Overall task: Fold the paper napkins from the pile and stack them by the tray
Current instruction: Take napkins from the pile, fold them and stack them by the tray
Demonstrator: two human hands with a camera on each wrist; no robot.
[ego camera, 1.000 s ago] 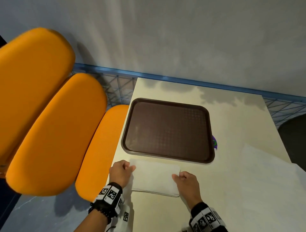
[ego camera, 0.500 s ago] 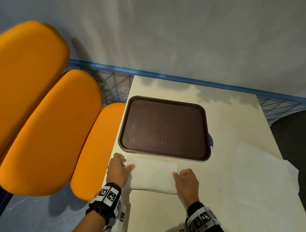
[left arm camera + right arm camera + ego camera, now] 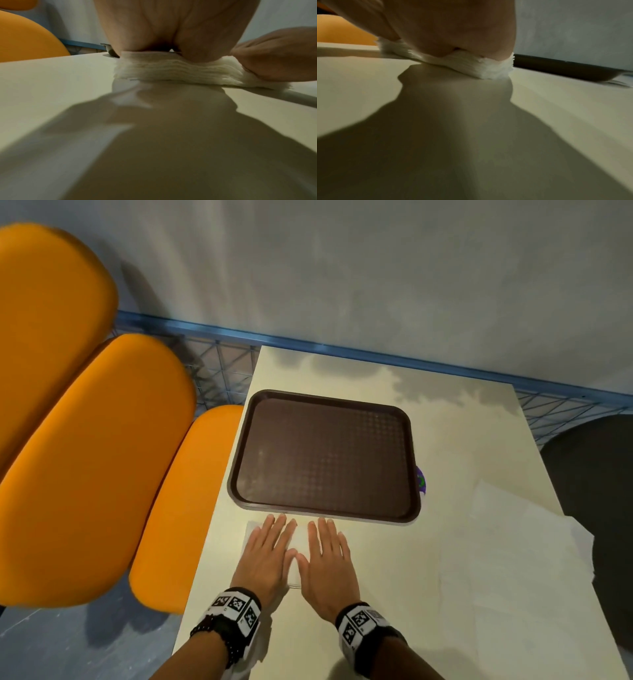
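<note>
A stack of folded white napkins lies on the cream table just in front of the brown tray. Both hands lie flat on it, fingers straight and pointing at the tray. My left hand covers the stack's left half, my right hand its right half. The left wrist view shows the layered napkin edge squeezed under the left palm, with the right hand beside it. The right wrist view shows the same stack under the right palm. The pile of unfolded napkins spreads at the right.
Orange seat cushions stand left of the table. A blue wire fence and a grey wall run behind it. A small purple object peeks out at the tray's right edge. A dark round seat is at the right.
The hands held the folded napkin stack by its left and right ends; now both lie flat on top of it, side by side, pressing it down.
</note>
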